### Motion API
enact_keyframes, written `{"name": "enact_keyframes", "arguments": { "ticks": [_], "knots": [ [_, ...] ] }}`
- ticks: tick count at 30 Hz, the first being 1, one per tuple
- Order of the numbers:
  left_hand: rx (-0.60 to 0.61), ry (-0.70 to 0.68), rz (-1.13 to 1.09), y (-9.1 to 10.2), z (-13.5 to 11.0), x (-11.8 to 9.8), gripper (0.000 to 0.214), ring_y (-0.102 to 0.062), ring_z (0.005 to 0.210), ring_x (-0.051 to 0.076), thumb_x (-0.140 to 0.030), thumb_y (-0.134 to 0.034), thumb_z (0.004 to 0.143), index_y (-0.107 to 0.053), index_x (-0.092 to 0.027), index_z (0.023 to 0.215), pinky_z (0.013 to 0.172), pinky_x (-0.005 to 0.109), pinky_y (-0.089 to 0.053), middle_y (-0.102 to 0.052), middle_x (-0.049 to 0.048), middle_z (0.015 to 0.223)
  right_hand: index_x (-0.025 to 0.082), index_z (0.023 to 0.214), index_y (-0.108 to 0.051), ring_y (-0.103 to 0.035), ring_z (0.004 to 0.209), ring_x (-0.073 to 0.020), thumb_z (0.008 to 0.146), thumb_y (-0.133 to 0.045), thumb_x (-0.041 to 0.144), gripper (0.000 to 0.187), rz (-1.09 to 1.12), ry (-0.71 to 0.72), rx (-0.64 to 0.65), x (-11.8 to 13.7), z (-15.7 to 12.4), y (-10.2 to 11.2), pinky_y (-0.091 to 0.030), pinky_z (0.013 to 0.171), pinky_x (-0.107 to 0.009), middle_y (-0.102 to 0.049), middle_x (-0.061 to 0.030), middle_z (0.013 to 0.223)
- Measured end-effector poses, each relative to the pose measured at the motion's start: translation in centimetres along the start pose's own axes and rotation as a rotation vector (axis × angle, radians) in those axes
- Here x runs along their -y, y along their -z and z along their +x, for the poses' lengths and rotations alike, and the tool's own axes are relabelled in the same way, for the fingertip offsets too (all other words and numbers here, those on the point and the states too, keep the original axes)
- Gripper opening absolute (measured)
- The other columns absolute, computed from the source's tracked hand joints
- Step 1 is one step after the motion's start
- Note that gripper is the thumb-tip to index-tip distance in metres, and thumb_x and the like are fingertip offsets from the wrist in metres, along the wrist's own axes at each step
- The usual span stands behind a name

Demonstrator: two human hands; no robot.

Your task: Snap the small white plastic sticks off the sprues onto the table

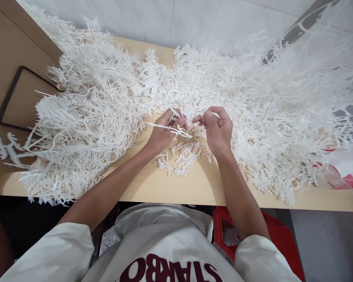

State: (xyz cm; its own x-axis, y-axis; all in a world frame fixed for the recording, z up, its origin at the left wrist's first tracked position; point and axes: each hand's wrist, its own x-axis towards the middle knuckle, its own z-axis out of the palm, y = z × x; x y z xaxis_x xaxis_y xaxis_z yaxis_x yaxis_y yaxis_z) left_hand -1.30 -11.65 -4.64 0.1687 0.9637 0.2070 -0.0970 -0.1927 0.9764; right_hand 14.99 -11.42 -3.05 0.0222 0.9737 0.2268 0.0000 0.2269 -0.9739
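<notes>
My left hand (164, 133) is closed on a white plastic sprue (167, 127), a thin branched strip whose stem sticks out to the left. My right hand (217, 129) is closed in a pinch on the other end of the same cluster of white plastic pieces (191, 117), fingertips almost meeting the left ones. Both hands hover over the middle of a light wooden table (170, 188). A small heap of loose white plastic bits (181, 156) lies on the table just below my hands.
Huge tangled piles of white plastic sprues (100, 102) cover the table left, back and right (282, 113). A black-framed panel (11, 98) leans at the left. A red plastic stool (270, 231) stands under the table edge. White tiled wall behind.
</notes>
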Motion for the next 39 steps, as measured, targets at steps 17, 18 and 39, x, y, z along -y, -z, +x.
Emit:
{"name": "enact_keyframes", "arguments": {
  "ticks": [17, 18, 39],
  "knots": [
    [0.026, -0.108, 0.504, -0.1, -0.7, -0.8, 0.016, -0.042, 0.053, 0.008, -0.033, -0.055, 0.084, -0.054, -0.019, 0.076, 0.051, 0.023, -0.033, -0.050, -0.0037, 0.059, 0.023, 0.078, -0.064, -0.053, 0.068, -0.0109, 0.084, -0.058, 0.050, 0.028, -0.285, 0.031, 0.171, 0.4, -0.6, 0.1, -0.042, 0.066, -0.026, -0.061, 0.0022, 0.074],
    [0.036, -0.140, 0.564, -0.1, -0.8, -0.6, 0.016, -0.041, 0.052, 0.008, -0.032, -0.054, 0.084, -0.053, -0.019, 0.074, 0.052, 0.024, -0.032, -0.049, -0.0035, 0.058, 0.023, 0.076, -0.063, -0.052, 0.066, -0.0106, 0.083, -0.060, 0.049, 0.027, -0.314, 0.023, 0.203, 0.3, -0.6, 0.2, -0.040, 0.064, -0.025, -0.060, 0.0025, 0.072],
    [0.193, -0.259, 0.764, 0.2, -0.8, 0.4, 0.018, -0.043, 0.060, 0.013, -0.031, -0.048, 0.085, -0.049, -0.020, 0.071, 0.064, 0.026, -0.035, -0.055, -0.0012, 0.062, 0.021, 0.054, -0.034, -0.029, 0.052, -0.0104, 0.082, -0.051, 0.020, 0.032, -0.829, 0.650, 0.283, -0.7, -1.5, 0.6, -0.027, 0.055, -0.029, -0.036, 0.0035, 0.051]
  ]
}}
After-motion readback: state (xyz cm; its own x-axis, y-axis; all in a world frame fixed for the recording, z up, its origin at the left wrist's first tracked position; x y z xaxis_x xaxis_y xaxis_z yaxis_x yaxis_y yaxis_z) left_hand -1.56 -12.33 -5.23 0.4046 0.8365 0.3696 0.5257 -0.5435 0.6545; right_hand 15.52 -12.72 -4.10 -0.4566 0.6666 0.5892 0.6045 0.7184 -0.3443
